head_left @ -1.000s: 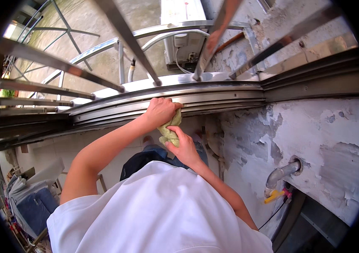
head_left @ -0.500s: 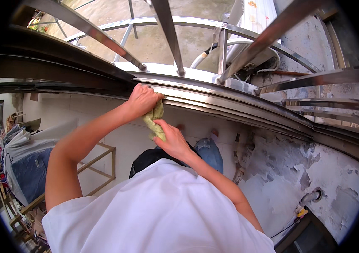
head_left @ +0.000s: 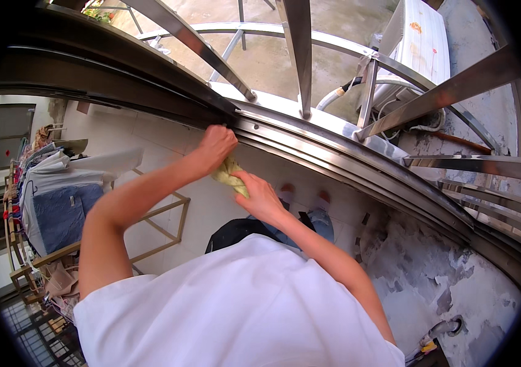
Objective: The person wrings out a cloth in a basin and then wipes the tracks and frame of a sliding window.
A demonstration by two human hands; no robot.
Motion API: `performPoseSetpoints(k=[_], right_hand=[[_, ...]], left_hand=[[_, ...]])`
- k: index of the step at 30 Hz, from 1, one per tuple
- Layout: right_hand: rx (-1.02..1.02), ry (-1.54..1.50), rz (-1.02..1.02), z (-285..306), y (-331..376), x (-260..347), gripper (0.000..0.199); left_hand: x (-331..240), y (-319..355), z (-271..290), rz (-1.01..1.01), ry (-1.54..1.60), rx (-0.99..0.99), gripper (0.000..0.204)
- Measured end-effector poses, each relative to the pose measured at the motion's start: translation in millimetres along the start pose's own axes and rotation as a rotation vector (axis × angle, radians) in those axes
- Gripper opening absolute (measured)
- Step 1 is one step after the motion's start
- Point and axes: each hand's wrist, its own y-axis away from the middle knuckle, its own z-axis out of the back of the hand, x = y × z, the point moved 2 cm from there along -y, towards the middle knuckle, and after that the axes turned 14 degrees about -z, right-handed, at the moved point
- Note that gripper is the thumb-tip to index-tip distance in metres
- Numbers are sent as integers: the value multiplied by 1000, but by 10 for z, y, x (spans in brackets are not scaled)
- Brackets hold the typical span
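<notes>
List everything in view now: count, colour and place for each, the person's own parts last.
Cloth: one, yellow-green, near centre
Track: one, silver, centre to right
Frame: one, dark brown, upper left
Bars: several, silver, above track
Outdoor unit: one, white, upper right
Wall: one, peeling grey-white, lower right
Pipe: one, grey, on wall
Rack: one, tan, left
Fabrics: several, blue, white, brown, on rack
Floor: one, pale, below track
Shirt: one, white, bottom centre
Jeans: one, blue, beyond shirt
Feet: two, colour unclear, beyond jeans
Left hand: one, bare, by track's left end
Right hand: one, bare, on cloth
</notes>
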Motion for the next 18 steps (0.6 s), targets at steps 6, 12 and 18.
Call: performPoseSetpoints(k=[6,12,18], right_hand=[[128,73,-81,23,220,-108,43],[-61,57,-61,125,148,-48,41],[-193,153,-81,169,43,-206,40]], left_hand=[[-386,479,-318,497,502,-646,11],[-472,490,-725,861,1027,-1100,23],[-535,715,-794,1031,1898,-1283,30]])
